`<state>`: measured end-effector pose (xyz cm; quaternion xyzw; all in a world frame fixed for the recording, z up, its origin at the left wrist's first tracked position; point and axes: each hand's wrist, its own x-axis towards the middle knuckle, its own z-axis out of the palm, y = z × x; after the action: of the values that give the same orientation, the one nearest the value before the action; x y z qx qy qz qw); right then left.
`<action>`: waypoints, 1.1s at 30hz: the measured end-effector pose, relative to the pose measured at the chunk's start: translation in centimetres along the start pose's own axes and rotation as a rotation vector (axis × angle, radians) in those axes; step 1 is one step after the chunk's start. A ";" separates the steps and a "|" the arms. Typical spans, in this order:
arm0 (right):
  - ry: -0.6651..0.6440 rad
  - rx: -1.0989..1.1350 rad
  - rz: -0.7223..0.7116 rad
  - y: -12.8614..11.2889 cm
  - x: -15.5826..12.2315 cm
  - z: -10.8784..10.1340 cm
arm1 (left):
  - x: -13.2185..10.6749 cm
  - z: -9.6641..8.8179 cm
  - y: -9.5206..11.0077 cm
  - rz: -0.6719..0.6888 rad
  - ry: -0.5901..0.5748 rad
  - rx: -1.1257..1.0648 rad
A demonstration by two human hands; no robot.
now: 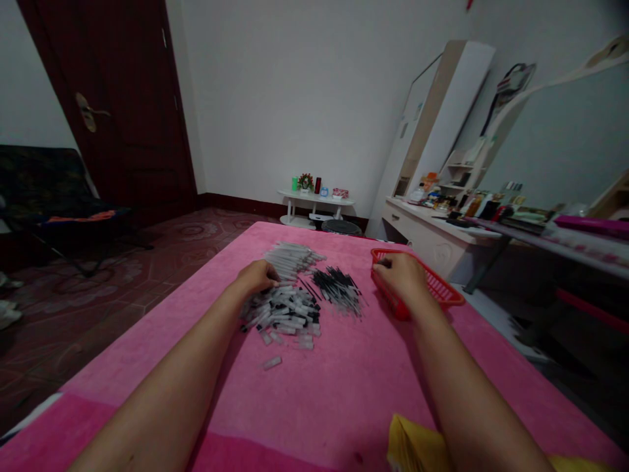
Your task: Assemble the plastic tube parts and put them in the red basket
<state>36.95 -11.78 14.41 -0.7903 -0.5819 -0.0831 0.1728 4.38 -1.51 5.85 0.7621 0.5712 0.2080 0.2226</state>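
Our left hand (256, 275) rests curled on the clear pen barrels (289, 259); grip unclear. Right hand (400, 275) reaches into the red basket (442, 288), grip hidden. Caps (287, 314) and refills (339, 288) lie piled, mostly unassembled.

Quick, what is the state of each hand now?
Left hand: curled on the pile of clear tubes; grip cannot be told.
Right hand: over the red basket; grip cannot be told.
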 end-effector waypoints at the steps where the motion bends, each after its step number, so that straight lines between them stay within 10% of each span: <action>1: -0.035 0.034 -0.093 -1.1 -0.5 0.3 | 0.0 0.0 0.0 0.006 -0.002 0.009; 10: -0.287 -0.039 -0.377 -8.0 -5.2 4.7 | 0.5 -0.6 0.3 0.110 0.045 0.060; 33: -0.268 -0.129 -0.358 -7.9 -5.3 6.8 | 2.2 1.2 0.5 0.207 0.062 -0.113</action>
<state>27.33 -11.92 7.71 -0.6880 -0.7240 -0.0437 0.0258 6.00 0.33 5.27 0.7965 0.4834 0.2853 0.2248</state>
